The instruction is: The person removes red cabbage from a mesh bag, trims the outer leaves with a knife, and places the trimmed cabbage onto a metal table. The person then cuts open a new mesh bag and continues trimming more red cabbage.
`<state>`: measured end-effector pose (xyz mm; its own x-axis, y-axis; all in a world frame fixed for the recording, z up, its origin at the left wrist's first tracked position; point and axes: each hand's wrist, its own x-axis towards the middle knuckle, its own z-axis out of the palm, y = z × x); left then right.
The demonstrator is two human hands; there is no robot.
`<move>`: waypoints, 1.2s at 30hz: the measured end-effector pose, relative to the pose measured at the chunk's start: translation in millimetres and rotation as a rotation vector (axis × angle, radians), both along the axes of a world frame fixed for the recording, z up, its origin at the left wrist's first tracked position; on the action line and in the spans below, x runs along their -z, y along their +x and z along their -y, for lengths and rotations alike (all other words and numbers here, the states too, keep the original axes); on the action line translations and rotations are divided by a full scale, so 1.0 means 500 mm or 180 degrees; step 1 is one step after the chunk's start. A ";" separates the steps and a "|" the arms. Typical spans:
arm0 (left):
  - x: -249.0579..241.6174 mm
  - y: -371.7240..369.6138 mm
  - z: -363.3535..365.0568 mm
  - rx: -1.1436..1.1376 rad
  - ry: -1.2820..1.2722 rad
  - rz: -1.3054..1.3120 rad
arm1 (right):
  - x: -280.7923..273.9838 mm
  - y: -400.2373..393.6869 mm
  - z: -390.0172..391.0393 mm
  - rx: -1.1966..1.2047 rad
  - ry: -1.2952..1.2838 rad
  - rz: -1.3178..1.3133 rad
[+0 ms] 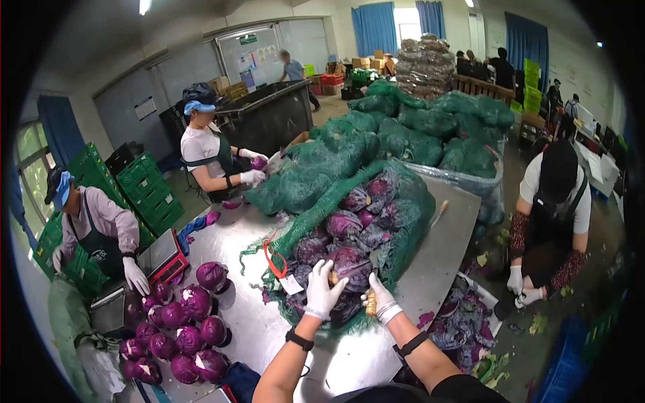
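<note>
My left hand, in a white glove, has its fingers against a red cabbage at the near end of an open green mesh sack. On the cabbage's other side, my right hand, also gloved, is closed around a tan-handled tool; its working end is hidden. More red cabbages with dark outer leaves fill the sack. A red tie and a white tag lie at its left edge.
Trimmed purple cabbages cluster on the metal table at left, near a red scale. Cut leaves are heaped at lower right. Full green sacks stand behind. Co-workers work at left and right.
</note>
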<state>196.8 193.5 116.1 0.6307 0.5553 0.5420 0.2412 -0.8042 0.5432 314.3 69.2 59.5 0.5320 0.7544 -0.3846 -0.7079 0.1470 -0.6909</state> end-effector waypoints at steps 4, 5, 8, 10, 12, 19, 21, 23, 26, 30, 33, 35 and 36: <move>0.052 -0.097 0.115 0.0412 -0.0648 0.0794 | -0.028 -0.030 0.100 0.0021 0.0231 -0.0313; 0.055 -0.126 0.148 0.0635 -0.1456 0.0908 | -0.054 -0.040 0.135 -0.0099 0.0347 0.0138; 0.071 -0.202 0.231 0.0560 -0.3090 0.0759 | -0.087 -0.057 0.226 -0.0379 0.0212 0.0887; 0.065 -0.234 0.265 0.0885 -0.3610 -0.0044 | -0.091 -0.078 0.267 -0.0367 -0.0097 0.1539; 0.123 -0.261 0.296 0.0819 -0.3395 -0.0173 | -0.057 -0.098 0.302 -0.0750 -0.0345 0.1722; 0.073 -0.258 0.333 0.0195 -0.1081 -0.1678 | -0.090 -0.180 0.306 -0.0819 -0.0360 0.3810; 0.091 -0.284 0.325 0.0291 -0.1187 -0.1405 | 0.011 -0.071 0.308 0.0430 -0.0652 0.3442; 0.088 -0.311 0.326 0.0464 -0.1171 -0.1266 | 0.044 -0.002 0.370 -0.0304 -0.1958 0.3057; 0.084 -0.338 0.335 0.0543 -0.1119 -0.1429 | -0.012 -0.018 0.424 -0.0363 -0.2527 0.4605; 0.058 -0.299 0.396 0.0104 -0.1062 -0.1897 | -0.003 -0.101 0.438 -0.0167 -0.1132 0.5398; 0.066 -0.265 0.407 -0.0048 -0.0562 -0.2001 | -0.013 -0.216 0.465 -0.1306 -0.1462 0.4984; 0.061 -0.257 0.407 -0.0074 -0.0594 -0.2096 | -0.012 -0.248 0.474 -0.1157 -0.1559 0.4894; 0.060 -0.256 0.408 -0.0124 -0.0609 -0.2203 | 0.001 -0.254 0.474 -0.1156 -0.1379 0.4621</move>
<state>68.8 -10.3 86.1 0.7722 0.6298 -0.0842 0.6080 -0.6939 0.3858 187.1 -167.7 58.9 0.4475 0.8920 0.0647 0.6281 -0.2620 -0.7327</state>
